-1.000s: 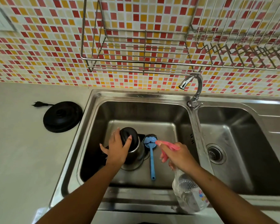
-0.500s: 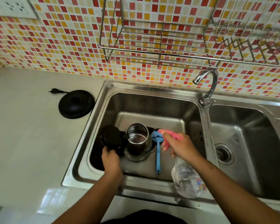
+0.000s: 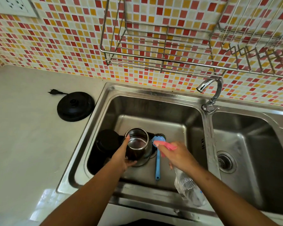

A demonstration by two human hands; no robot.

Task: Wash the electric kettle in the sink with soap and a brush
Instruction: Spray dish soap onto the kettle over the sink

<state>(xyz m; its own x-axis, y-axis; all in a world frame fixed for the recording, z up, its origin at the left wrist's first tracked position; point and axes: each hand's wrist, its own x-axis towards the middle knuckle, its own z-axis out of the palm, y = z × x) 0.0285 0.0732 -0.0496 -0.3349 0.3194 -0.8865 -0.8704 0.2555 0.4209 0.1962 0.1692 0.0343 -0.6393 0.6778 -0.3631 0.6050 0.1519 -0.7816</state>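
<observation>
1. The electric kettle (image 3: 138,147) stands upright on the floor of the sink's (image 3: 153,92) left basin, toward its front-left corner. Its lid (image 3: 108,142) is swung open to the left, so the steel inside faces up.
2. The left hand (image 3: 122,157) holds the kettle's near side, one fingertip up at the rim and the thumb lower down. The grip is wrapped on the kettle, seemingly to steady it, though how far the fingers curl round is hard to see from above.
3. The right hand (image 3: 178,155) has its grip clamped on the neck of a clear spray bottle (image 3: 188,188). The pink nozzle (image 3: 167,145) points at the kettle's mouth from just beside its right rim, placed, I judge, to put soap inside.
4. The blue brush (image 3: 158,160) lies just right of the kettle with its handle toward the basin's front edge, handy once the bottle is set down.
5. The black power base (image 3: 75,106) sits on the counter (image 3: 31,144) beside the sink's left edge, probably to stay dry.
</observation>
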